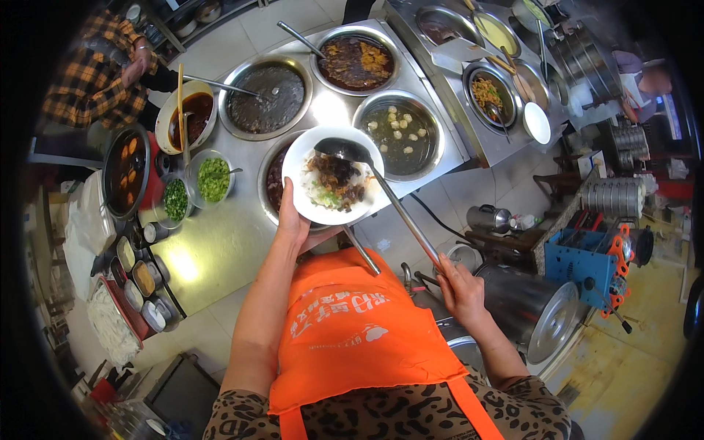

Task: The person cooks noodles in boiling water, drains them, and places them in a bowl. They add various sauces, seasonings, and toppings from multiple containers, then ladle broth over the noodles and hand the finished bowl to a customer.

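Note:
My left hand point(292, 216) holds a white bowl point(300, 203) by its near left rim. In the bowl lie a pale food, chopped greens and a dark minced topping point(341, 179). My right hand point(462, 286) grips the long metal handle of a ladle point(404, 214), whose dark, wet scoop rests over the far side of the bowl. Beneath the bowl, a round metal pot point(270, 190) of dark red contents is partly hidden. Just right of it stands a pot of clear broth with several pale balls point(399, 135). Another metal handle point(361, 250) sticks out below the bowl.
Further pots of dark broth point(265, 96) and oily red sauce point(357, 58) are set in the steel counter point(220, 258). Leftward are bowls of chopped greens point(213, 179) and a pot with eggs point(129, 154). One person point(99, 71) stands far left, another point(641, 85) far right.

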Demonstrator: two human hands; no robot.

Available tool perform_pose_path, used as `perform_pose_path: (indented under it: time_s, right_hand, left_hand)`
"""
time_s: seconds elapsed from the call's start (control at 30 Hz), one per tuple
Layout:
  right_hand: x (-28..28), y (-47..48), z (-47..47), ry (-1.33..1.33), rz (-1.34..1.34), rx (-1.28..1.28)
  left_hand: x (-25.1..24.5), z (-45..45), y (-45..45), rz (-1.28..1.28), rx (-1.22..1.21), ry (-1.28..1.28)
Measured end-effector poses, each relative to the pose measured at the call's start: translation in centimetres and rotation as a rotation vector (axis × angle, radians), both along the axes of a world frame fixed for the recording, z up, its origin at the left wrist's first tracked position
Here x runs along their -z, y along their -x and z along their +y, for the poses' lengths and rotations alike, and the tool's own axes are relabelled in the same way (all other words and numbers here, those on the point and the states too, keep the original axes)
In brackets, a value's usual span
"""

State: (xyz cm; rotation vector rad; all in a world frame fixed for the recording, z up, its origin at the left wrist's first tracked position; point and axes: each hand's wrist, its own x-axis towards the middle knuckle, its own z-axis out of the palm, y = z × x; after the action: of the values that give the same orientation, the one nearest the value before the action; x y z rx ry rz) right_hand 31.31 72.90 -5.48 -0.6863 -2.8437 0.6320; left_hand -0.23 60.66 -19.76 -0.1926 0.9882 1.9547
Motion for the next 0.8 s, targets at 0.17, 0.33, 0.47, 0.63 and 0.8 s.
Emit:
perform_pose_path:
  time_s: [0.17,0.33,0.47,0.63,0.8]
  right_hand:
    - [0.4,0.2,-0.2,-0.083,0.119,-0.047]
    - [1.1,0.8,-0.1,0.789,0.212,0.401]
    - [3.4,1.6,1.9,0.784,0.176,0.554]
    - [10.6,2.8,6.3,-0.004,0.175,0.281]
    - [15.9,2.3,7.8,-0.117,-0.041,0.318]
  left_hand:
    - [-0.7,-0.7,-0.3,-0.019,0.008,-0.005]
    - [-0.4,-1.5,-0.5,-0.011,-0.015,-0.013]
    - [0.7,-3.0,-0.8,-0.075,-0.078,0.054]
    - [1.6,-7.7,-1.7,-0.132,-0.150,0.091]
    - [1.5,-13.4,-2.9,0.012,-0.293,0.179]
